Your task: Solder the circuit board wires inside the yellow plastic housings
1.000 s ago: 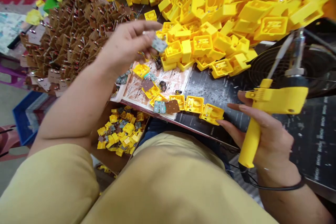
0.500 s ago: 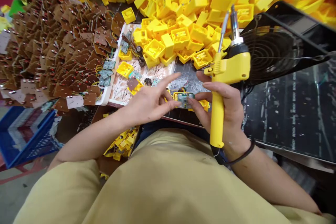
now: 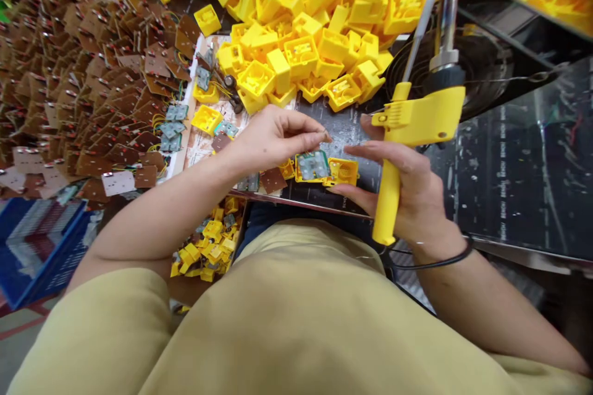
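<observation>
Item: small yellow housing with circuit board (image 3: pixel 313 166) seated in it, lying open side up at the near edge of the tabletop (image 3: pixel 509 154), between the person's two hands. Judged light and rigid: a thin moulded plastic shell, likely smooth and a little slippery, carrying a flat greenish board whose soldered parts and fine leads would be the fragile portion. Best taken by the outer plastic walls, pinched on two opposite sides; the board face and any wire ends are best left untouched. Adjoining: a second empty yellow housing (image 3: pixel 343 171) touching it on the right, and a brown board (image 3: pixel 272 179) just to its left. Left hand (image 3: pixel 273 136): hovering just above and left of the item, thumb and forefinger pinched together at the tips; whether something thin, such as a wire, is held there is too small to tell. Right hand (image 3: pixel 407 188): palm and lower fingers wrapped round the grip of a yellow soldering gun (image 3: pixel 412 126), the gun upright with its metal tip pointing away from the person; the forefinger and middle finger are stretched out toward the empty housing, near it, contact uncertain. Surroundings: a large heap of yellow housings (image 3: pixel 296 18) behind, a heap of brown boards (image 3: pixel 83 86) to the left, a black fan grille (image 3: pixel 482 74) behind the gun, and a box of mixed parts (image 3: pixel 208 247) below the tabletop edge.
</observation>
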The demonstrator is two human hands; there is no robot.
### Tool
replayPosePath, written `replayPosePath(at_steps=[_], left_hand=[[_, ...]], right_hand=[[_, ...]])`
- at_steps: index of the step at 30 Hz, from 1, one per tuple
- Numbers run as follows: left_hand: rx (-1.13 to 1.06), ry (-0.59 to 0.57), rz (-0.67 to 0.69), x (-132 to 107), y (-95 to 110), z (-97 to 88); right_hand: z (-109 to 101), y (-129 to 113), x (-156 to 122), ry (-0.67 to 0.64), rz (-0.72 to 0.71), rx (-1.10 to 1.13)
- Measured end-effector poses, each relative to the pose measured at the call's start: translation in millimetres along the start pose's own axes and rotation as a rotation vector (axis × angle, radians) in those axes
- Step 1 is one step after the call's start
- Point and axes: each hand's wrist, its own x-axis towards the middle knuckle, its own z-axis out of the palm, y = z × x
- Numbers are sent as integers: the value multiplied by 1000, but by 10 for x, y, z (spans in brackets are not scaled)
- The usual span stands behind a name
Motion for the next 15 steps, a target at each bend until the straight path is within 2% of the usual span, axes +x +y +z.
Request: replayPosePath(at_steps=[2,4,8,11,13,15], left_hand=[[168,-47,46,19,37,-54],[356,-124,92,39,76,-38],[650,-161,104,62,100,148],[677,-163,73,56,72,234],[634,-167,43,51,58,239],[595,-158,19,55,55,234]], right_hand=[[-123,93,-62,-102,-9,-93],[-160,153,-118,-149,-27,-168],[-85,136,-149,-102,-30,-204],[-172,58,-115,-15,-14,-257],[-353,-8,-131,31,-56,-287],[-601,-100,-212,-10,-4,-314]])
